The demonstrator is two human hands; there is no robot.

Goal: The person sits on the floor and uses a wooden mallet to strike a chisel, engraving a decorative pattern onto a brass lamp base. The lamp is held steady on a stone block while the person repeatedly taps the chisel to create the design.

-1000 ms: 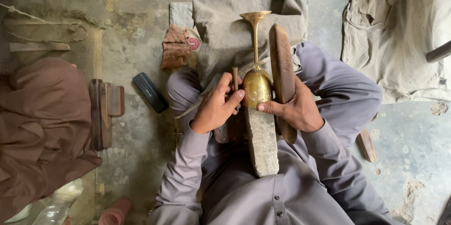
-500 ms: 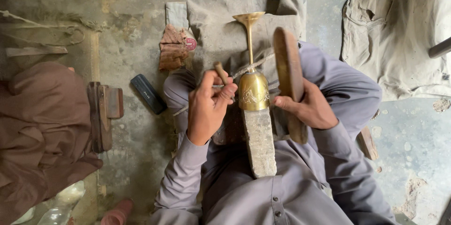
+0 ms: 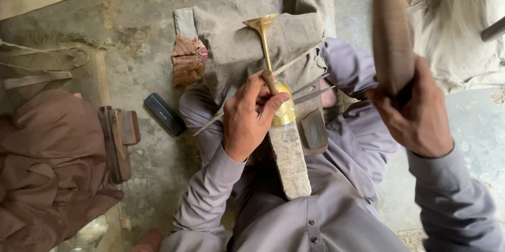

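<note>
The left hand (image 3: 250,118) pinches a small chisel (image 3: 269,81) against the brass goblet (image 3: 281,104), lying on a stone block (image 3: 290,162) over the lap. The right hand (image 3: 415,110) grips a wooden mallet (image 3: 392,36) raised at right. Some pattern already shows on the bowl; how much remains I cannot tell.

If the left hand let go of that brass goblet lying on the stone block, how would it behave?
The brass goblet lies on its side on the narrow stone block, so its round bowl would probably roll off. Its polished surface looks slippery to grip. The slim stem and flared foot overhang the block, so it may tip that way, though it seems rigid metal.
</note>
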